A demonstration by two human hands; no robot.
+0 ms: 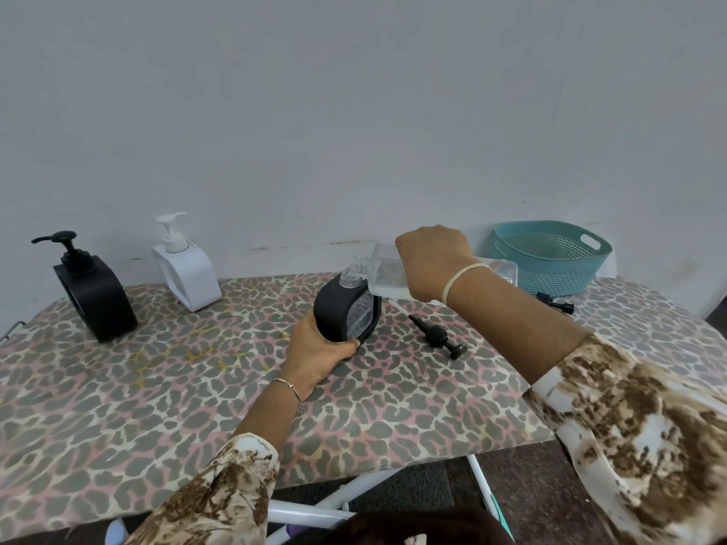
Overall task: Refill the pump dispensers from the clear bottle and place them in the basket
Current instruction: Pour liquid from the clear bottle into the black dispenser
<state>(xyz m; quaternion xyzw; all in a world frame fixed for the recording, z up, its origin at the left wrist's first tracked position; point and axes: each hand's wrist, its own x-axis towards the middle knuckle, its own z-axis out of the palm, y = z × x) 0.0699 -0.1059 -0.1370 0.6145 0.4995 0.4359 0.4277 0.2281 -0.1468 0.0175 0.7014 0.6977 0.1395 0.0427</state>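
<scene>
Left hand curled round one uncapped black dispenser mid-table, right hand clasping one tilted clear bottle at its neck. Two capped dispensers, black and white, stand left; two loose pumps, one nearby, another beside one teal basket.

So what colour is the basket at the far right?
A teal perforated plastic basket, seen in head view.

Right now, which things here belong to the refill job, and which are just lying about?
Job: open black pump dispenser, clear plastic bottle, loose black pump head, assembled black dispenser, white pump dispenser, teal perforated basket.
Lying about: small black part beside basket, purpose unclear; leopard-print table cover.
</scene>
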